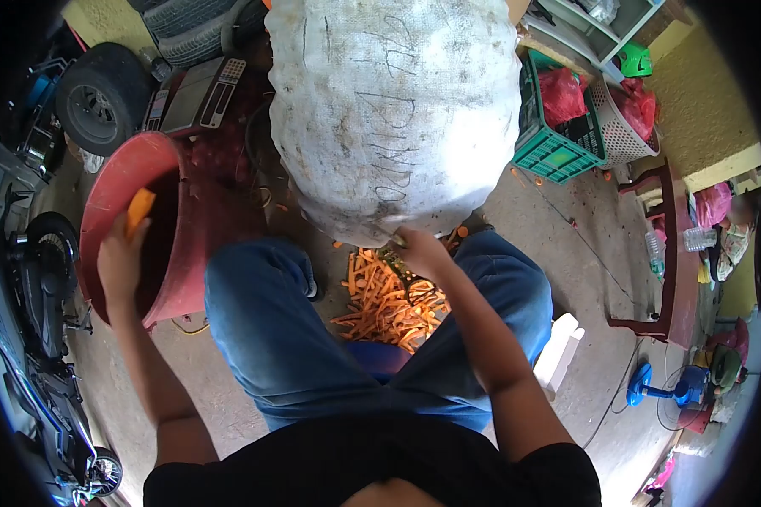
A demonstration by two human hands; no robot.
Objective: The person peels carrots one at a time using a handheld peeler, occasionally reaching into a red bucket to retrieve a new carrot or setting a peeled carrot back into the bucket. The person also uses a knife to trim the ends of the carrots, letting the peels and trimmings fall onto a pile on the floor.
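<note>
An orange piece [139, 209] is held in my left hand [123, 253], over the mouth of a large red bucket [196, 253]. My right hand [418, 253] is closed on a thin tool [389, 237], whose blade end is too small to make out, at the lower edge of a big white sack [397, 110] with writing on it. Below that hand lies a pile of orange strips [380, 296] between my knees, with a dark patterned thing [397, 269] partly over it. A blue container [378, 358] shows under the pile, mostly hidden by my legs.
Tyres [100, 100] and a motorcycle [46, 329] stand at the left. At the right are a green crate [558, 156], a white basket [617, 139], a dark red wooden frame [676, 262] and a blue fan [643, 384]. A white box [558, 355] lies beside my right knee.
</note>
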